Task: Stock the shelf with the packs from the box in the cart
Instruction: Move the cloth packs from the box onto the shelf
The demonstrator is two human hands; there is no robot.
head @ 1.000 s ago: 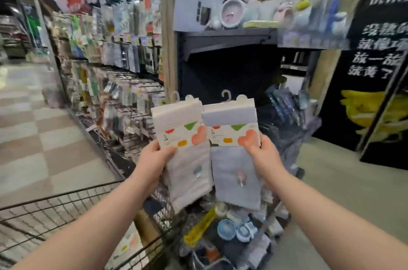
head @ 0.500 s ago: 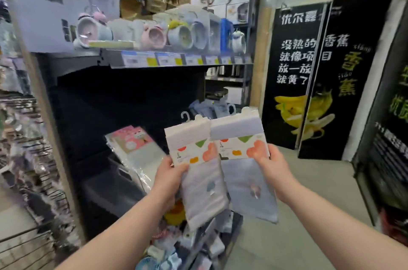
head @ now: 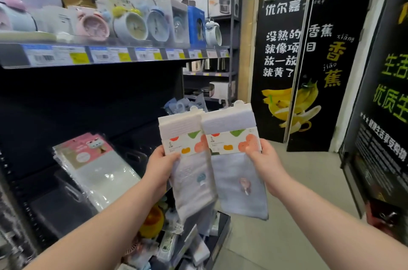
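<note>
Dark shelf bay (head: 92,104) ahead, bare floor (head: 298,192) rightward, left hand (head: 159,167) and right hand (head: 268,165) each gripping a towel pack (head: 187,150)

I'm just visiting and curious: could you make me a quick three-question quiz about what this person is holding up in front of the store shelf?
1. True or false: each hand holds its own towel pack.
2. Which pack shows a small pink embroidered motif on the cloth? A) the one in the left hand B) the one in the right hand
3. Fill in: the shelf above the dark bay displays alarm ____.

Key
1. True: the left hand grips the white pack and the right hand grips the blue pack, side by side, edges overlapping.
2. B: the white pack's motif is teal.
3. Clocks: the alarm clocks stand in a row above the price tags.
</note>
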